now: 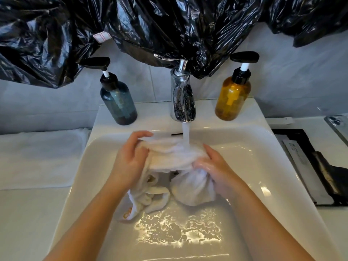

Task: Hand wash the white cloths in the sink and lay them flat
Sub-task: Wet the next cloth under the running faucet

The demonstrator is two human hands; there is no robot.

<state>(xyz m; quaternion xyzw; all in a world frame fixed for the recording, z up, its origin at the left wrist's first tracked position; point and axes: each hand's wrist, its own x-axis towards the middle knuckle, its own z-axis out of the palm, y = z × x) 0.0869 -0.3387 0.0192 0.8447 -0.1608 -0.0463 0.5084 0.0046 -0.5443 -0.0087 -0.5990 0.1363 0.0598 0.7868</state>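
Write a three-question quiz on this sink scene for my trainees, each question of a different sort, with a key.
1. True or false: water runs from the tap onto the white cloth.
2. What colour is the pump bottle standing to the right of the tap? A amber, B green, C red.
3. Short answer: what do the left hand and the right hand hold?
Key: 1 true. 2 A, the amber bottle. 3 Both hands grip the white cloth.
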